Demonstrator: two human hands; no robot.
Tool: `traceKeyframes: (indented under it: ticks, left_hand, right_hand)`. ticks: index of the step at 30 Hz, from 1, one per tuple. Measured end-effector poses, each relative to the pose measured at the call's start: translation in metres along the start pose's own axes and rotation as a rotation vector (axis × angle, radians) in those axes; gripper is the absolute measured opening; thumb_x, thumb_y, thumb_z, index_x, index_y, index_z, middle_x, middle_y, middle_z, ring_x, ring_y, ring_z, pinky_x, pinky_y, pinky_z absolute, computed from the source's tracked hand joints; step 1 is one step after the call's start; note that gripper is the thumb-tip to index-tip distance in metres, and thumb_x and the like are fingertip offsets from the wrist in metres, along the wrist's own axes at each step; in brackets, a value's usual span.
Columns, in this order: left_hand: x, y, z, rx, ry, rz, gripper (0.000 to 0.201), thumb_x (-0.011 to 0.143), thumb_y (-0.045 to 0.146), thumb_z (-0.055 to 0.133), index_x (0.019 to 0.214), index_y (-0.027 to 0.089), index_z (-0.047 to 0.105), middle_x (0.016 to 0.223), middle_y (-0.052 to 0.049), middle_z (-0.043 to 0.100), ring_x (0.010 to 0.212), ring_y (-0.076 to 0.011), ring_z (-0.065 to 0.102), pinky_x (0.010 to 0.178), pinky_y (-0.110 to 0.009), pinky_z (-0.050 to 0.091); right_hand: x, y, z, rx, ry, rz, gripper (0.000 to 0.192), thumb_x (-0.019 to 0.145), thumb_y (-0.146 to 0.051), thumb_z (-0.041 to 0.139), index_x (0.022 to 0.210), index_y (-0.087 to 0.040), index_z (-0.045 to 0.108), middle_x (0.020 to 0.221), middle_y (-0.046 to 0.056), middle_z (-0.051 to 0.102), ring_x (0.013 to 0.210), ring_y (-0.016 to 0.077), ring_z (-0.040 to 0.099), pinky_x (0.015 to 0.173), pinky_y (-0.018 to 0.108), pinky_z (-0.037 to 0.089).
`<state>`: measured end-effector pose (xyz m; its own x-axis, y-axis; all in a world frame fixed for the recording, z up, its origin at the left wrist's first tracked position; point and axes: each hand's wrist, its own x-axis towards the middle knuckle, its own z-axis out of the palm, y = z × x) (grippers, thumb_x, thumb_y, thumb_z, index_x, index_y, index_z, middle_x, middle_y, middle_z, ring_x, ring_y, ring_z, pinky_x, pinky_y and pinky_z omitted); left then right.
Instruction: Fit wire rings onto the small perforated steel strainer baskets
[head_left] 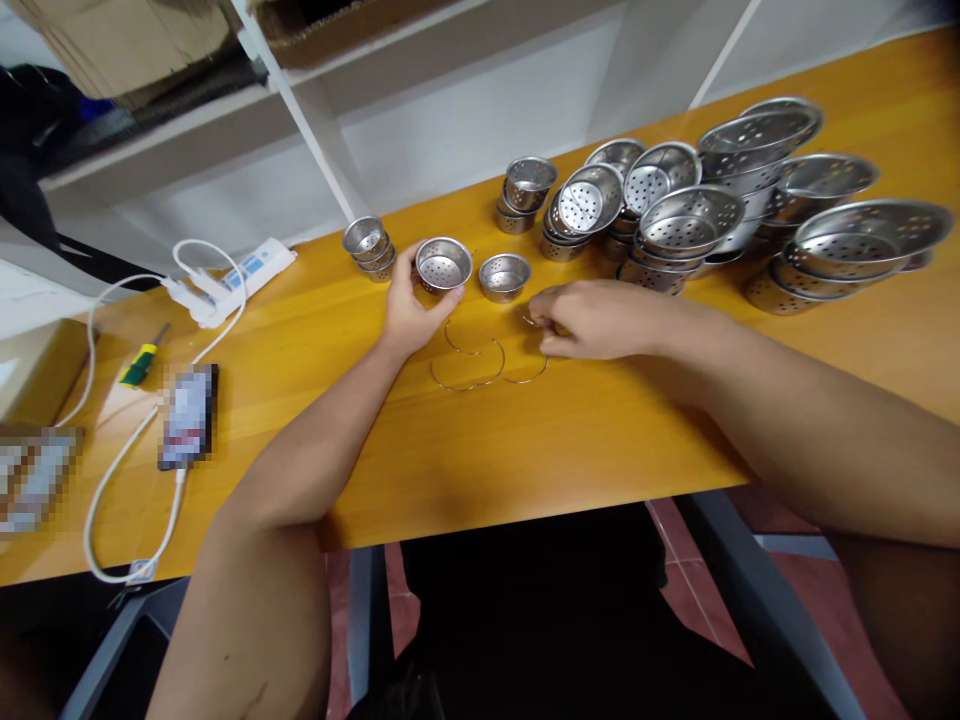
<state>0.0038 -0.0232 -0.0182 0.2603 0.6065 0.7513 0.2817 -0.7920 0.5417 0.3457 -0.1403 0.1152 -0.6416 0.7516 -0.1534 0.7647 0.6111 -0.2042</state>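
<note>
My left hand [414, 312] is curled round a small perforated metal cup [443, 266], thumb at its front and fingers at its side. The cup's open mouth faces up. Just right of it, a similar cup [505, 277] stands on the table. My right hand [589, 318] is closed in a pinch beside that cup. A thin, shiny bit of wire shows at its fingertips, partly hidden by the fingers. Between my hands, several thin curved wires [469, 388] lie on the wood, one running up to my right hand.
Small cup stacks [369, 247] stand at the back left, with larger perforated bowls [694, 220] stacked at the right. A power strip [244, 280], a screwdriver [142, 362] and a cabled phone [187, 416] lie on the left of the wooden table [480, 460]. Shelves rise behind.
</note>
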Motion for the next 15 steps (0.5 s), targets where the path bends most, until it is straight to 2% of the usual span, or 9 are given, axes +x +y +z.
traceKeyframes:
  ticks: [3,5,8,11,13,15]
  left_hand:
    - [0.0,-0.001,0.0,-0.006,-0.006,0.003,0.097,0.107,0.085,0.09,0.178,0.033,0.049,0.172,-0.015,0.069,0.161,-0.0371,0.076,0.146,-0.059,0.06]
    - [0.0,-0.002,0.0,-0.014,-0.029,0.0,0.098,0.108,0.084,0.089,0.18,0.034,0.046,0.174,-0.015,0.067,0.164,-0.0373,0.075,0.146,-0.059,0.06]
    - [-0.001,-0.004,0.0,-0.046,-0.065,0.024,0.098,0.11,0.082,0.088,0.183,0.035,0.041,0.177,-0.016,0.064,0.168,-0.0376,0.072,0.148,-0.059,0.058]
    - [-0.001,-0.005,0.002,-0.1,-0.068,0.056,0.096,0.112,0.083,0.083,0.184,0.036,0.04,0.175,-0.016,0.063,0.165,-0.0366,0.073,0.146,-0.059,0.061]
    - [-0.001,-0.006,0.003,-0.138,-0.068,0.067,0.096,0.111,0.088,0.081,0.183,0.037,0.042,0.172,-0.015,0.065,0.161,-0.0351,0.076,0.143,-0.057,0.064]
    - [-0.001,-0.008,0.004,-0.175,-0.074,0.07,0.097,0.109,0.091,0.082,0.181,0.038,0.044,0.169,-0.013,0.067,0.157,-0.0336,0.078,0.14,-0.055,0.066]
  right_hand:
    - [-0.001,0.01,-0.002,0.193,0.121,-0.036,0.019,0.101,-0.02,0.077,0.095,-0.027,0.06,0.084,0.001,0.075,0.072,0.0225,0.065,0.077,0.039,0.044]
    - [0.0,0.014,-0.001,0.32,0.227,-0.071,0.016,0.099,-0.022,0.08,0.1,-0.027,0.065,0.084,0.0,0.075,0.072,0.0221,0.067,0.079,0.039,0.047]
    - [0.002,0.015,0.006,0.46,0.399,-0.114,0.008,0.107,-0.034,0.081,0.108,-0.027,0.077,0.088,0.002,0.079,0.078,0.0241,0.073,0.084,0.042,0.055]
    - [0.007,0.014,0.015,0.65,0.506,-0.096,0.026,0.118,-0.052,0.079,0.109,-0.029,0.086,0.093,0.005,0.085,0.079,0.0264,0.078,0.087,0.048,0.065]
    - [0.01,0.014,0.02,0.863,0.553,-0.093,0.032,0.117,-0.062,0.086,0.115,-0.03,0.09,0.103,0.007,0.091,0.087,0.0285,0.085,0.095,0.052,0.074]
    - [0.013,0.014,0.023,1.045,0.585,-0.121,0.037,0.111,-0.063,0.096,0.125,-0.03,0.092,0.117,0.009,0.095,0.102,0.0302,0.091,0.109,0.055,0.079]
